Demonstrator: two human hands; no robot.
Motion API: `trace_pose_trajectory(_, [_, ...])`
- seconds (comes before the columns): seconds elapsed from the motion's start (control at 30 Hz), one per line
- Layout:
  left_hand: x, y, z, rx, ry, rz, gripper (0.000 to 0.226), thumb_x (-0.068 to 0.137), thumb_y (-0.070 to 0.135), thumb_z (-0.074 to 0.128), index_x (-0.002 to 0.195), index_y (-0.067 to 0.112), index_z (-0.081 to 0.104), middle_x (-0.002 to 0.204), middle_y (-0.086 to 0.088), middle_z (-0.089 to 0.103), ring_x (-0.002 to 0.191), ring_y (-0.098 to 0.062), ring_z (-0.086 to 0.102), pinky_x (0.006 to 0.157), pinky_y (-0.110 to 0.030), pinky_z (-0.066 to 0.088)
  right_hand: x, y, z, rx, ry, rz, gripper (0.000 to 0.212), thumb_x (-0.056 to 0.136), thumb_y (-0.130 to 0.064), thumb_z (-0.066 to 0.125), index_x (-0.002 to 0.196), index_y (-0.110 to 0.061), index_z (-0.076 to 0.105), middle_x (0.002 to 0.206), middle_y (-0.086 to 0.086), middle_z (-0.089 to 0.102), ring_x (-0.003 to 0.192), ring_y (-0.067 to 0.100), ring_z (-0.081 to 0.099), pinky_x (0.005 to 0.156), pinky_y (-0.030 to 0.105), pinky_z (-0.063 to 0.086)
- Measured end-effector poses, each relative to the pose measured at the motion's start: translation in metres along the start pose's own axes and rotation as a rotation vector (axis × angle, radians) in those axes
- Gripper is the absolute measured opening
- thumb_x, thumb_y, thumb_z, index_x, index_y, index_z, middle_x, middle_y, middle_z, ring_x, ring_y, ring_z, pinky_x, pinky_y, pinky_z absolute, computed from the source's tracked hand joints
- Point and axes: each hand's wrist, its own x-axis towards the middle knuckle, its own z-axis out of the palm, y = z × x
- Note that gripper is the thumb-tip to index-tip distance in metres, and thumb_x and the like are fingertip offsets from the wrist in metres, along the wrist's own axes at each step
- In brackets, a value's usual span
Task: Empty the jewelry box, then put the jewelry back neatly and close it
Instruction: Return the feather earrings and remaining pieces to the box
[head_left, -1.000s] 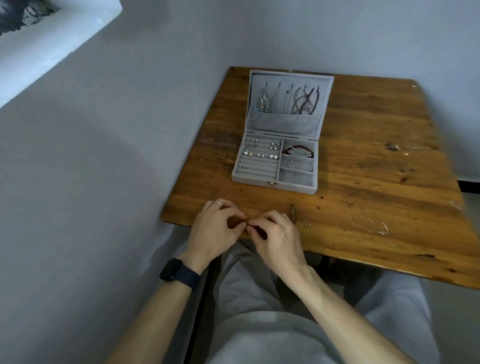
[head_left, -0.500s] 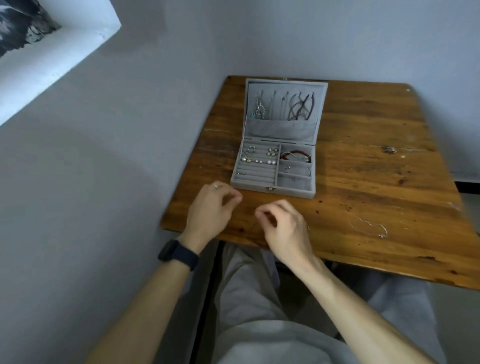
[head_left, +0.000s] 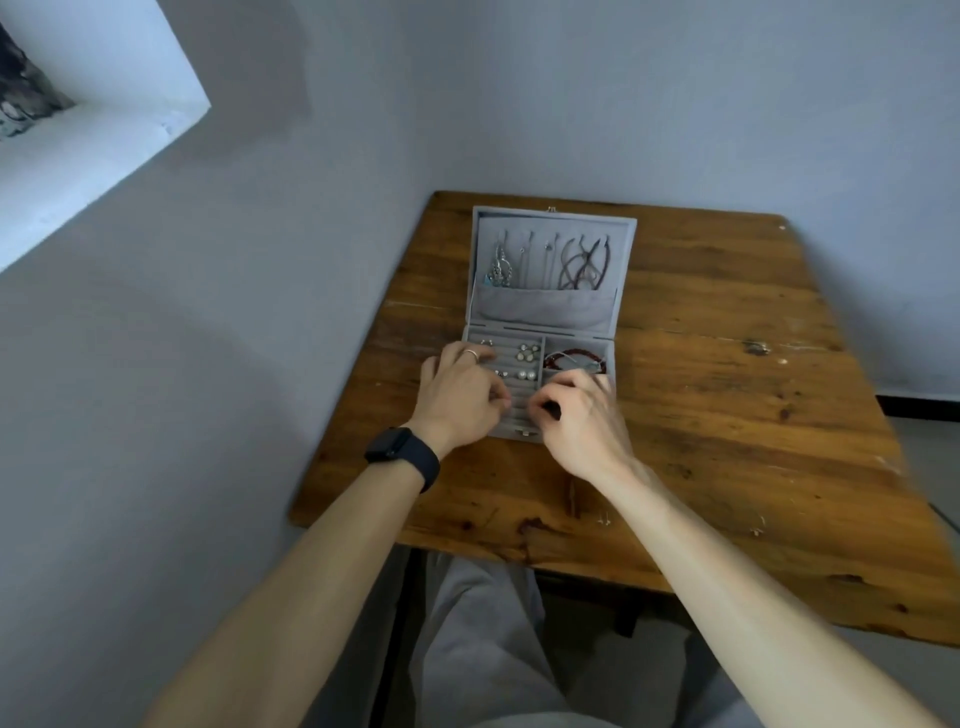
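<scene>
A person sits at a worn wooden table (head_left: 727, 415) pushed into the corner of a grey-walled room, with a white window ledge (head_left: 104, 156) high on the left. Grey trousers (head_left: 483, 649) show below the near table edge. A dark watch (head_left: 402, 454) sits on the left wrist and a thin ring (head_left: 470, 354) on a finger of the left hand (head_left: 460, 397).

The grey jewelry box (head_left: 626, 270) stands open at the far left side of the table, its lid leaning back towards the wall. Dark cord necklaces (head_left: 584, 262) and a silver chain (head_left: 498, 270) hang inside the lid above a cloth pocket. In the tray, pearl earrings (head_left: 525, 353) sit in the slotted rows on the left and a red bracelet (head_left: 574, 357) lies in the far right compartment. Two tiny pieces (head_left: 604, 518) lie loose on the wood near the front edge, well apart from the box.

Both hands are over the near half of the tray and hide much of it. The left hand covers the left rows, fingers curled, thumb drawn in towards the forefinger. The right hand (head_left: 582, 415) covers the near right compartments, just beside the bracelet, its thumb and forefinger bent close together. Whether either hand pinches a small piece cannot be made out. The box's front clasp (head_left: 522, 431) shows between the two wrists.
</scene>
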Motion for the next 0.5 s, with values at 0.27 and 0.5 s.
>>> trace_pose_trajectory(0.27, [0.012, 0.006, -0.004, 0.042, -0.065, -0.015, 0.014, 0.092, 0.040, 0.064, 0.096, 0.036, 0.077, 0.153, 0.006, 0.039, 0.144, -0.021, 0.016, 0.114, -0.051, 0.016, 0.014, -0.007, -0.007, -0.068, -0.090, 0.022, 0.023, 0.095, -0.035, 0.061, 0.110, -0.027, 0.076, 0.130, 0.003, 0.058, 0.117, 0.028, 0.044, 0.097, 0.037, 0.039])
trace_pose_trajectory(0.5, [0.017, 0.014, -0.002, 0.024, -0.096, -0.014, 0.013, 0.093, 0.037, 0.064, 0.098, 0.036, 0.075, 0.149, 0.006, 0.042, 0.143, -0.021, 0.019, 0.113, -0.049, 0.019, 0.014, -0.007, -0.007, -0.067, -0.091, 0.047, 0.023, 0.094, -0.032, 0.063, 0.111, -0.022, 0.074, 0.130, 0.003, 0.057, 0.117, 0.027, 0.044, 0.096, 0.037, 0.042])
